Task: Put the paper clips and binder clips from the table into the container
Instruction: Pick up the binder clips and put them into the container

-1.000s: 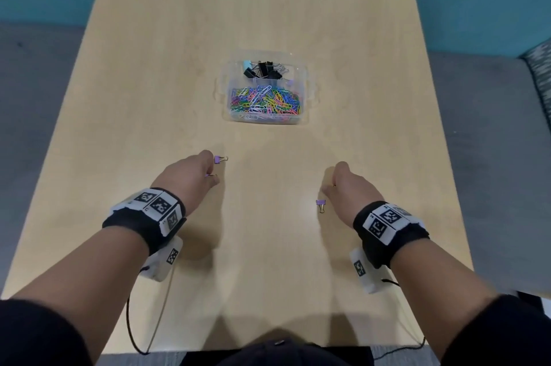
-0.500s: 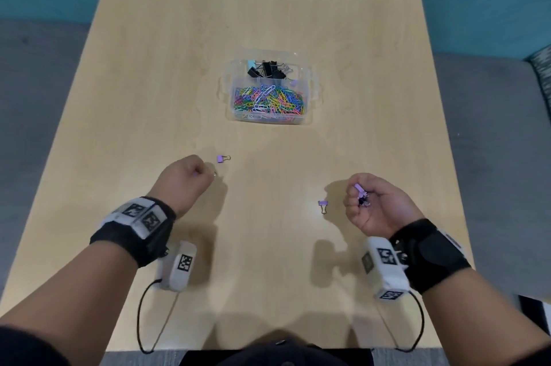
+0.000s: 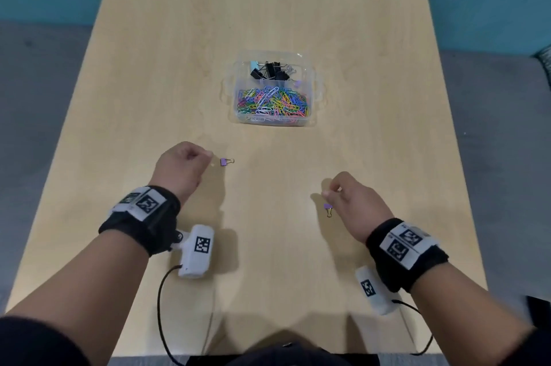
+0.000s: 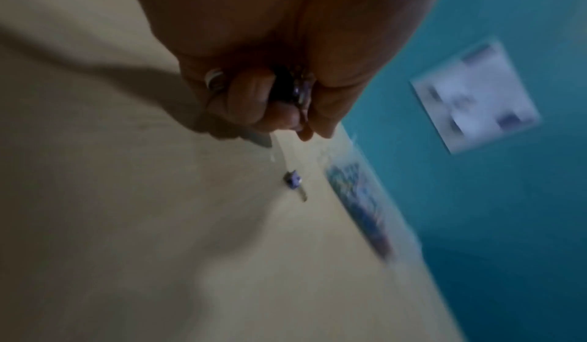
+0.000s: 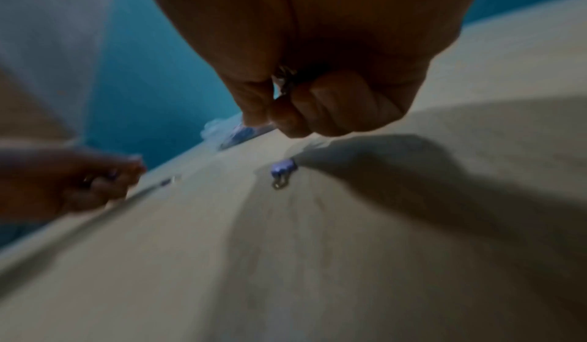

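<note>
teal walls back a pale wood counter point(image 3: 179, 67). a clear container point(image 3: 313, 88) near its middle holds coloured paper clips point(image 3: 272, 103) and binder clips point(image 3: 269, 70). left hand point(image 3: 179, 170) has fingers curled on small purple clips, beside a purple binder clip point(image 3: 226, 161). right hand point(image 3: 353, 204) fingers curl on something metallic; another purple clip point(image 3: 328, 208) lies just beside it.

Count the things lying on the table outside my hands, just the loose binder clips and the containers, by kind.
Purple binder clips, loose on the table: 2
Clear container: 1
Total: 3
</note>
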A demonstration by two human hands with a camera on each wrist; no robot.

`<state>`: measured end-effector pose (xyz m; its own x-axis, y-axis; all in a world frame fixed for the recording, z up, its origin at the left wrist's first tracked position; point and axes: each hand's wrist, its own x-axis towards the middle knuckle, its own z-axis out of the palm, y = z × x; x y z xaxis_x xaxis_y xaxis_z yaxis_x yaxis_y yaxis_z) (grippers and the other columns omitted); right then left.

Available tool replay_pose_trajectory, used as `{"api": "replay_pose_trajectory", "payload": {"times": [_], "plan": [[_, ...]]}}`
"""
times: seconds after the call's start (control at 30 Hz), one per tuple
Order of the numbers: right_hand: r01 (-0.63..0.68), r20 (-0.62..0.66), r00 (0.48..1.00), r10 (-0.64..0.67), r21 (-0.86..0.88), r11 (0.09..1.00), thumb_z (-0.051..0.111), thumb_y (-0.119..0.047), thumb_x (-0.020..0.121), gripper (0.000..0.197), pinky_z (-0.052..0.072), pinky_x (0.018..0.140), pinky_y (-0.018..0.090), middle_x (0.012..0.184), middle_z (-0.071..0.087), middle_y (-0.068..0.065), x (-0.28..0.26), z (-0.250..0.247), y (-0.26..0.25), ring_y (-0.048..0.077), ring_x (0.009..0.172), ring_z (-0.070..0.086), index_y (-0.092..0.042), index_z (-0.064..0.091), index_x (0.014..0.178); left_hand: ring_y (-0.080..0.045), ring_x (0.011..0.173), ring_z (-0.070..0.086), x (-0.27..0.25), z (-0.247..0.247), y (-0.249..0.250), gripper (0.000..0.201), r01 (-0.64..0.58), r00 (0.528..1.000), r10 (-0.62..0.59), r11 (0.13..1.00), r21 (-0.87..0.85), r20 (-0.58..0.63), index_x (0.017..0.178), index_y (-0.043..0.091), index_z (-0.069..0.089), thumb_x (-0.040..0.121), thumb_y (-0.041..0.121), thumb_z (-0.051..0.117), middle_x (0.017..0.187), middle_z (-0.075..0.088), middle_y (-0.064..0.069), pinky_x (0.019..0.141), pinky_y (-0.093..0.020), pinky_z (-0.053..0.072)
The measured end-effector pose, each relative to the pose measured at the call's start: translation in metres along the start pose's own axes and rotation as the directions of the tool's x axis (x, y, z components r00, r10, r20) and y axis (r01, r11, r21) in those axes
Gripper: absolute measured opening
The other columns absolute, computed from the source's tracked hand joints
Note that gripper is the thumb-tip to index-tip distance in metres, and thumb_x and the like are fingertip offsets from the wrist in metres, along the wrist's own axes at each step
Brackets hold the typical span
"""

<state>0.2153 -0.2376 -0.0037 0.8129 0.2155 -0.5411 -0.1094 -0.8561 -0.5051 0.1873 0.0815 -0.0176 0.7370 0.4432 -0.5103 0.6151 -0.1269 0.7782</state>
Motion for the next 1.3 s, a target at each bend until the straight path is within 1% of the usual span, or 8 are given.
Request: {"api": "replay_pose_trajectory", "payload": {"times": [0.2, 0.7, 0.8, 0.87, 0.93, 1.03, 1.13, 1.3], "plan": [[0.129, 0.115, 0.989, -0.09, -0.405, 0.905, 0.041, -0.059, 0.091, 0.039, 0.051, 0.066, 0.038, 0.077, 0.062, -0.002, 0.003, 0.004, -0.009, 0.026, 0.069, 0.059, -0.023, 0.032, 0.101, -0.017, 0.07, 0.052, 0.012, 0.01, 0.007, 0.037, -0.321, 0.945, 0.275, 0.663, 0.677, 0.178, 0.086, 0.022, 0.05, 0.073, 0.049, 0.072, 0.08, 0.05, 0.01, 0.059, -0.031, 0.037], [0.148, 0.202, 0.977, -0.068, -0.416, 0.897, 0.042, -0.021, 0.084, 0.009, 0.04, 0.056, 0.033, 0.07, 0.051, 0.002, 0.018, -0.002, -0.014, 0.026, 0.065, 0.051, -0.02, 0.033, 0.085, -0.024, 0.065, 0.05, 0.029, 0.024, 0.024, 0.017, -0.514, 0.856, 0.256, 0.338, 0.788, 0.448, 0.076, 0.017, 0.041, 0.089, 0.025, 0.049, 0.071, 0.052, -0.001, 0.057, -0.032, 0.038], [0.046, 0.152, 0.988, -0.028, -0.116, 0.992, 0.046, -0.015, 0.083, 0.006, 0.042, 0.056, 0.031, 0.068, 0.057, -0.001, 0.024, -0.006, -0.014, 0.023, 0.064, 0.055, -0.018, 0.052, 0.084, -0.027, 0.065, 0.051, 0.025, 0.026, 0.026, 0.003, -0.485, 0.873, 0.25, 0.338, 0.807, 0.42, 0.081, 0.016, 0.045, 0.083, 0.017, 0.046, 0.07, 0.054, -0.002, 0.058, -0.033, 0.044], [-0.156, 0.145, 0.984, 0.099, 0.464, 0.872, 0.045, -0.004, 0.084, 0.022, 0.037, 0.047, 0.025, 0.06, 0.053, 0.001, 0.029, -0.014, -0.021, 0.019, 0.05, 0.047, -0.015, 0.063, 0.079, -0.022, 0.06, 0.05, 0.025, 0.026, 0.029, 0.011, -0.361, 0.932, 0.231, 0.68, 0.638, 0.281, 0.083, 0.017, 0.057, 0.081, 0.011, 0.048, 0.069, 0.056, -0.002, 0.052, -0.026, 0.037], [-0.266, 0.233, 0.964, 0.13, 0.887, 0.377, 0.044, 0.0, 0.086, 0.024, 0.036, 0.044, 0.021, 0.059, 0.048, 0.006, 0.036, -0.029, -0.034, 0.016, 0.046, 0.043, -0.007, 0.066, 0.078, -0.015, 0.044, 0.04, 0.025, 0.025, 0.042, 0.021, -0.001, 0.983, 0.013, 0.998, -0.066, 0.181, 0.075, 0.013, 0.062, 0.078, 0.002, 0.045, 0.064, 0.049, -0.006, 0.041, -0.017, 0.025], [-0.289, 0.289, 0.957, -0.019, 0.955, -0.059, 0.051, -0.016, 0.088, 0.019, 0.054, 0.05, 0.024, 0.067, 0.06, 0.006, 0.055, -0.056, -0.058, 0.016, 0.054, 0.06, -0.007, 0.064, 0.077, -0.012, 0.042, 0.04, 0.024, 0.02, 0.072, 0.018, 0.354, 0.926, -0.165, 0.695, -0.626, 0.34, 0.073, 0.01, 0.058, 0.082, 0.006, 0.043, 0.064, 0.047, -0.004, 0.035, -0.015, 0.026], [-0.229, 0.227, 0.973, -0.042, 0.973, -0.037, 0.055, -0.015, 0.089, 0.013, 0.057, 0.054, 0.025, 0.066, 0.062, 0.007, 0.088, -0.074, -0.089, 0.016, 0.056, 0.063, -0.006, 0.059, 0.08, -0.014, 0.051, 0.058, 0.042, 0.022, 0.104, 0.016, 0.377, 0.92, -0.144, 0.583, -0.72, 0.365, 0.076, 0.007, 0.059, 0.089, 0.012, 0.05, 0.069, 0.064, -0.006, 0.043, -0.016, 0.047], [-0.16, 0.149, 0.984, 0.093, 0.98, 0.12, 0.056, 0.0, 0.091, 0.009, 0.061, 0.066, 0.038, 0.085, 0.057, 0.017, 0.142, -0.093, -0.141, 0.027, 0.078, 0.062, 0.004, 0.057, 0.099, -0.021, 0.059, 0.057, 0.088, 0.049, 0.146, 0.003, 0.274, 0.956, -0.122, 0.696, -0.664, 0.266, 0.088, 0.0, 0.054, 0.088, 0.003, 0.055, 0.07, 0.055, -0.012, 0.052, -0.027, 0.053]]}}
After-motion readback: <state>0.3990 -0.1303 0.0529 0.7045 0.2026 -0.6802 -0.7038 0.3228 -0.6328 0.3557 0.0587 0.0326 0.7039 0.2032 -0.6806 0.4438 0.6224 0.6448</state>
